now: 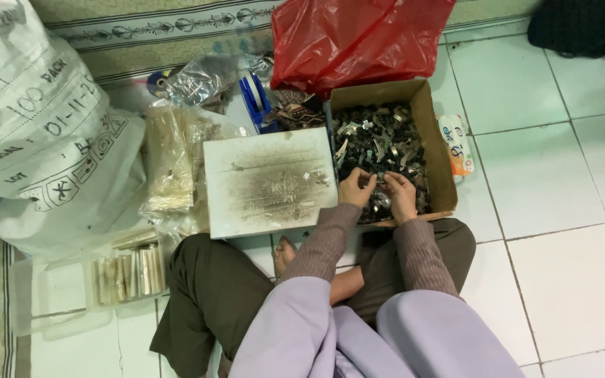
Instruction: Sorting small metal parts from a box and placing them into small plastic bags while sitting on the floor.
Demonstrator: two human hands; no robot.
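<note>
Both your hands are over the near end of the cardboard box (434,133), which is full of small dark metal bits (379,140). Left hand (356,187) & right hand (400,196) are close together, fingers pressed onto a small shiny piece (377,183) btw them. Box sits on the tiled floor (561,210), w/ a smudged white board (269,182) just left of it and a red plastic bag (351,42) on the far side.

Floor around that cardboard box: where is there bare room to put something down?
Bare tiles lie right of the cardboard box. The stained board is mostly bare. Left is crowded: white sack, clear packets, tray.
</note>
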